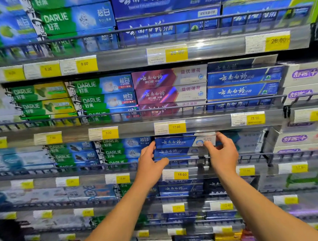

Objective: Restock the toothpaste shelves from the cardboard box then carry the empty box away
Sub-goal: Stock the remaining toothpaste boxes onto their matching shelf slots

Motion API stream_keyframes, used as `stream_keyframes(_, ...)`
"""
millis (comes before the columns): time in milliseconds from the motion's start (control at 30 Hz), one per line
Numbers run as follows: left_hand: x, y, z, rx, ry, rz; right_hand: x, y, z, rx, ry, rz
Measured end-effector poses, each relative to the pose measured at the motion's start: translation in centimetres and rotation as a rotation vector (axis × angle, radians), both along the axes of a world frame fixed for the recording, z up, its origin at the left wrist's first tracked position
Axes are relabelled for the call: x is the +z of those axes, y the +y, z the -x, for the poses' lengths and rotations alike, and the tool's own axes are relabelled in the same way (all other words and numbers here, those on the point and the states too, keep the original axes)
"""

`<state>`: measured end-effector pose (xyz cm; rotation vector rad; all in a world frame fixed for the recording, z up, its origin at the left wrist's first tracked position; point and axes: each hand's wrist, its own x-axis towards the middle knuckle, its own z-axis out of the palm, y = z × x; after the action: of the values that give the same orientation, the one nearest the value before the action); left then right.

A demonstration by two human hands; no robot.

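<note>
A blue and silver toothpaste box (182, 142) lies on top of a stack of the same boxes on the third shelf, above the 15.00 price tag (180, 174). My left hand (150, 162) touches the box's left end with its fingers, thumb spread out below. My right hand (222, 153) pinches the box's right end between thumb and fingers. The cardboard box is not in view.
A wire shelf rail (249, 156) runs in front of the stack. Green Darlie boxes (115, 152) sit just left, paler boxes (247, 141) to the right. The shelf above carries red and blue boxes (171, 89). Lower shelves hold more stock.
</note>
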<state>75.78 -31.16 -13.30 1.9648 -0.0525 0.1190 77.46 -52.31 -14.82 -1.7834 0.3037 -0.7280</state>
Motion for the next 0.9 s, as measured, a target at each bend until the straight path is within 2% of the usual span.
stream_keyframes(433,0.3,0.5,-0.2,0.079,0.026,0.125,-0.4,-0.2,-2.6,0.035,0.075,0.021)
stream_keyframes(900,0.5,0.4,0.4,0.083,0.034,0.201,-0.3,-0.1,-2.3,0.047,0.058,0.042)
